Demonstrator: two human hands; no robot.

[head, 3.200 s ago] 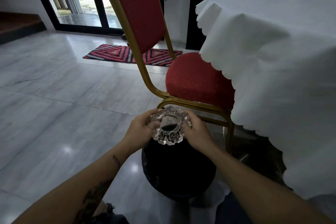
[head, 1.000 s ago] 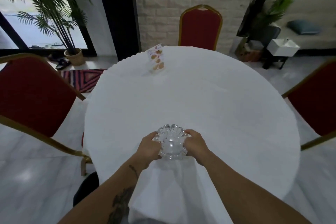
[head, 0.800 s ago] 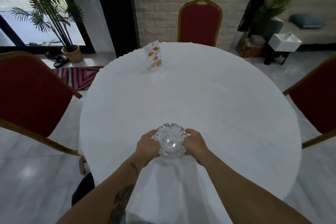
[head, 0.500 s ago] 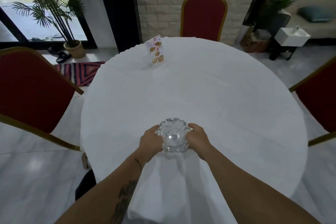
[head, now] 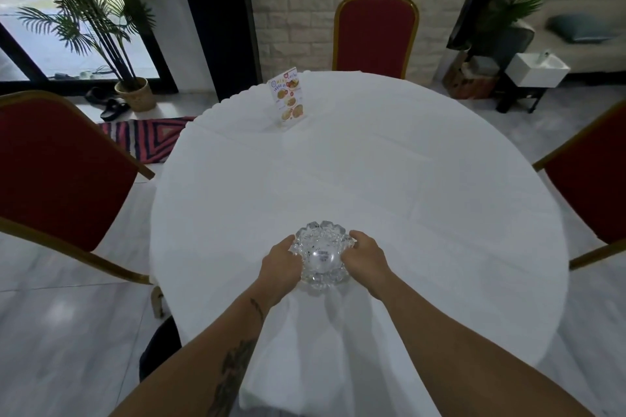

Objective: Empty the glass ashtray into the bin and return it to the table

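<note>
Near front edge of round white-clothed surface [head: 389, 179], w/ menu card [head: 288, 99] at far side, glass ashtray [head: 321, 256] sits upright btwn left hand [head: 279, 264] & right hand [head: 367, 257], fingers of both wrapped round its rim.

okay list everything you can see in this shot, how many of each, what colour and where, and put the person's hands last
glass ashtray: one, clear, near edge of the table, between both hands
table: one, round, white cloth, centre
menu card: one, white with food photos, standing at the table's far left
chairs: three, red with gold frames, left, far side, right
bin: one, black, on the floor left of the table, mostly hidden
potted palm: one, green, far left by the window
rug: one, striped red and dark, floor beyond the left chair
sandals: dark, beside the pot
left hand: gripping the ashtray's left side
right hand: gripping its right side
</note>
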